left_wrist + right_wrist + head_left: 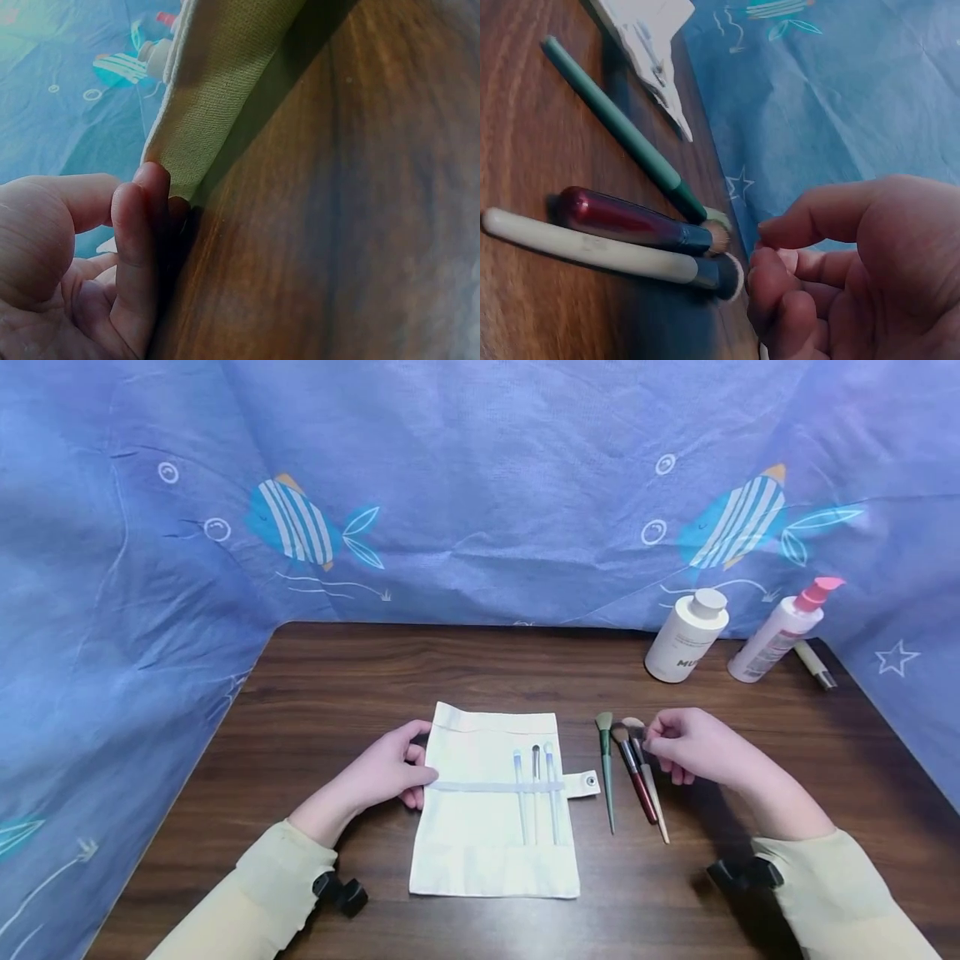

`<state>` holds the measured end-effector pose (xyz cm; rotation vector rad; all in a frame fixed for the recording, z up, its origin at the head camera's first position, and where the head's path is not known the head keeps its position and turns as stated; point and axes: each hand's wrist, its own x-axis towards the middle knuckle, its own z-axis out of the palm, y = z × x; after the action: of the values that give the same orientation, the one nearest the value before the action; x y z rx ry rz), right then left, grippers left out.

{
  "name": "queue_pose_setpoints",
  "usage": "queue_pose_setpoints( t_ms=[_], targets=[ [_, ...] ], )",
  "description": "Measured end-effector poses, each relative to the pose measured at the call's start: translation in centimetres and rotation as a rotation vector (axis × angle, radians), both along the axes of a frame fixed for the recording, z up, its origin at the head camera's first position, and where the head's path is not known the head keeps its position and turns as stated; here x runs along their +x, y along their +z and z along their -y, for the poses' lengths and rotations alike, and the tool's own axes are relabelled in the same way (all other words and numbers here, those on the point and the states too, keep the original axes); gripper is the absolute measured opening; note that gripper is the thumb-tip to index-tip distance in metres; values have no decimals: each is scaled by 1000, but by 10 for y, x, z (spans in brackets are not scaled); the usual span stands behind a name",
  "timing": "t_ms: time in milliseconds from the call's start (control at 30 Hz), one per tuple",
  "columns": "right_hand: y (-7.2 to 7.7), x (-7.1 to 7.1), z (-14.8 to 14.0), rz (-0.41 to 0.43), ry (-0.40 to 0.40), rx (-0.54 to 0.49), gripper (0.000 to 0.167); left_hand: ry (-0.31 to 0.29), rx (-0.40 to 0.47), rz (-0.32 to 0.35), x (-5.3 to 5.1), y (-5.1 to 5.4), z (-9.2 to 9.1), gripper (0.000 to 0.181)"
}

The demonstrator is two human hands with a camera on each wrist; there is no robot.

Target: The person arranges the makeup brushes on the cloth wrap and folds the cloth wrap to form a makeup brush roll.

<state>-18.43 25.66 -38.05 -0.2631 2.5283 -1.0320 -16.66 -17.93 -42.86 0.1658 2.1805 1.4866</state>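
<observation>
A white cloth makeup brush roll (472, 827) lies unrolled on the table. Its elastic band (480, 787) runs across three slim brushes (536, 810). My left hand (393, 768) pinches the roll's left edge; in the left wrist view, fingertips (154, 180) meet the cloth's raised edge. Right of the roll lie a green makeup brush (607, 768), a dark red one (641, 787) and a pale-handled one (655, 802). Beside the pale brush's head hovers my right hand (690, 743), fingers loosely bent. In the right wrist view, nothing shows between thumb and fingers.
At the back right stand a white bottle (684, 639) and a pink-pump bottle (776, 639). A small pale tube (813, 664) lies behind them. The roll's snap tab (582, 784) sticks out towards the loose brushes. A blue fish-patterned curtain (480, 485) hangs behind the dark wooden table (330, 668).
</observation>
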Motion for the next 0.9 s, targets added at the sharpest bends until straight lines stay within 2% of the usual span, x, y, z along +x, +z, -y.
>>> queue_pose_setpoints(
  t_ms=[167,333,600,733,900],
  targets=[
    [-5,-2,-4,-17,-33,51,11,-11,9,-2,-2,1,-3,75],
    [-13,-4,-1,-38,-51,99,9,-7,11,3,0,4,-3,74],
    [-9,1,12,-83,-37,135,10,-8,8,-15,-1,4,-1,72],
    [-13,4,20,-139,-36,226,11,-13,16,-15,-1,2,-1,71],
    [-16,8,35,-278,-25,329,11,0,21,-7,1,1,0,72]
  ],
)
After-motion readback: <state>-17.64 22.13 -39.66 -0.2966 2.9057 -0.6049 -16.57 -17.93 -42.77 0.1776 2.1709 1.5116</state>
